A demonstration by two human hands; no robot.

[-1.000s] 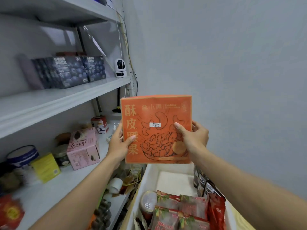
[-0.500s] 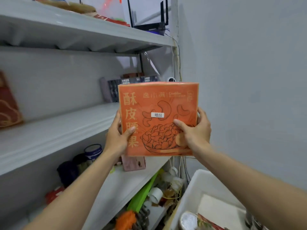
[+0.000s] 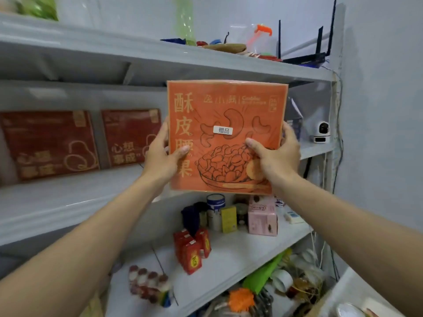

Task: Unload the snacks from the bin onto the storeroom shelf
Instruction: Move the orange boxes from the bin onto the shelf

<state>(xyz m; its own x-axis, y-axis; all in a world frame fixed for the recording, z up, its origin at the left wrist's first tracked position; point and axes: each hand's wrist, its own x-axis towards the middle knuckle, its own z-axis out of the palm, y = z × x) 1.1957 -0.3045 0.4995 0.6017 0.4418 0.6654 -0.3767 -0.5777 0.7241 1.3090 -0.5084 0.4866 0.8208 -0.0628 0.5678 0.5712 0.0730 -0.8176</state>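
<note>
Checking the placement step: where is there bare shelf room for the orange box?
Middle shelf: bare in front of the two dark red boxes, up to the orange box that the left hand and right hand grip. Lower shelf: crowded at the back around the pink box, with a bare strip before it, right of the red cartons.

The orange snack box (image 3: 226, 136) looks glossy, film-wrapped card; the shelf (image 3: 68, 202) smooth, grey-painted.
</note>
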